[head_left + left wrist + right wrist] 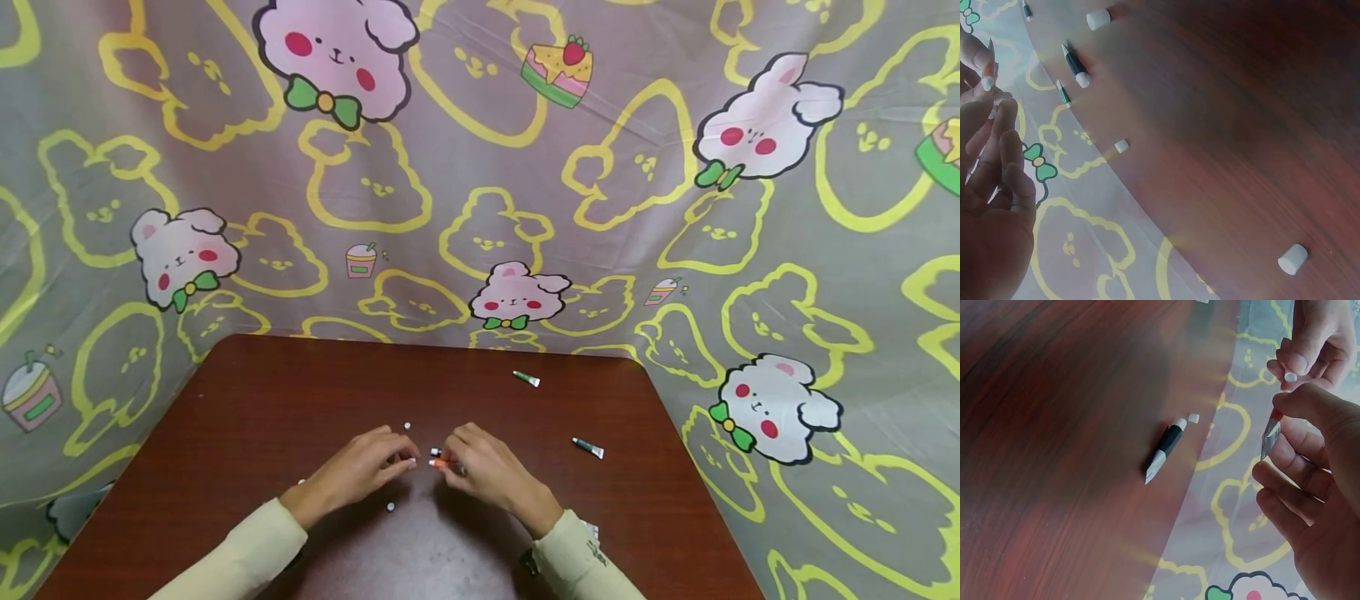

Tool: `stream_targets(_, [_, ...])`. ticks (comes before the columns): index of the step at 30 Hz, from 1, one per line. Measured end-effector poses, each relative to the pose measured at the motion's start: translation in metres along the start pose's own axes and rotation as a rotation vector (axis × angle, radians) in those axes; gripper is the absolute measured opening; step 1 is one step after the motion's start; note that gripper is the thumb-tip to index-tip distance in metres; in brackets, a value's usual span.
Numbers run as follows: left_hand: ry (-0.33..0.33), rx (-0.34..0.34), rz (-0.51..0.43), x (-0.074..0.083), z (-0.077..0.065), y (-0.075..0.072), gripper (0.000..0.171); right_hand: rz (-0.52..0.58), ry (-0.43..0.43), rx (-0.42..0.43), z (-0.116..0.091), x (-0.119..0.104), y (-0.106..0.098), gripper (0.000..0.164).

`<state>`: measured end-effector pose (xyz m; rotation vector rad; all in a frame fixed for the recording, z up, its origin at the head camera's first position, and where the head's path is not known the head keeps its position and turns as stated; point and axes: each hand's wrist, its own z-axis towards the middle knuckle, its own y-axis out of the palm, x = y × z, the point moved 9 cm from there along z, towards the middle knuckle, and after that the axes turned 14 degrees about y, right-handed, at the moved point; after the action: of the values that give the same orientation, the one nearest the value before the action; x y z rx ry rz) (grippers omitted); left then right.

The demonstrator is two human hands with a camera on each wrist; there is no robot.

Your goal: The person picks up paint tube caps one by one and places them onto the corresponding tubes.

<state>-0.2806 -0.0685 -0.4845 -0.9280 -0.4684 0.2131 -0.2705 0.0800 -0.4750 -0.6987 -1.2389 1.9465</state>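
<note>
My right hand (491, 471) pinches an orange paint tube (439, 463) between thumb and fingers. Its silver crimped end (1270, 439) points back toward the palm, and its white-tipped end faces the other hand. Across a small gap, my left hand (367, 463) holds a small white cap (1290, 376) between thumb and fingertip. A black paint tube with a white end (1166, 449) lies on the table just beyond the right fingers. Another white cap (407, 426) stands past the left fingertips, and one more (391, 507) is nearer me, below the left hand.
On the brown table (315, 383), a green tube (527, 379) lies toward the back and a dark tube (588, 447) to the right. A white cap (302, 482) shows beside the left wrist. A patterned curtain (480, 167) hangs behind the table's far edge.
</note>
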Motion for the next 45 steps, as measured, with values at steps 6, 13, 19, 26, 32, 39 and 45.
stream_targets(6, [0.005, 0.003, -0.021, 0.004, 0.002, 0.003, 0.007, 0.0, -0.021, 0.005, 0.001, -0.006, -0.001, 0.017])
stream_targets(13, [0.015, 0.001, -0.039, 0.006, 0.002, 0.005, 0.007, -0.016, -0.045, 0.015, 0.001, -0.012, -0.002, 0.019])
stream_targets(19, [0.038, 0.011, -0.044, 0.008, 0.003, 0.007, 0.007, -0.008, -0.052, 0.014, 0.001, -0.015, -0.003, 0.019])
stream_targets(26, [0.029, 0.025, -0.043, 0.01, 0.003, 0.007, 0.009, -0.01, -0.056, 0.022, 0.001, -0.017, -0.003, 0.019])
stream_targets(32, [0.0, 0.076, -0.053, 0.01, 0.002, 0.006, 0.017, -0.01, -0.056, 0.033, 0.001, -0.018, -0.004, 0.019])
stream_targets(39, [0.059, 0.138, -0.021, 0.015, 0.001, 0.004, 0.03, 0.009, -0.04, 0.009, 0.002, -0.018, -0.003, 0.018])
stream_targets(45, [0.041, 0.114, -0.03, 0.015, 0.0, 0.009, 0.02, 0.015, -0.033, 0.009, 0.001, -0.018, -0.002, 0.018])
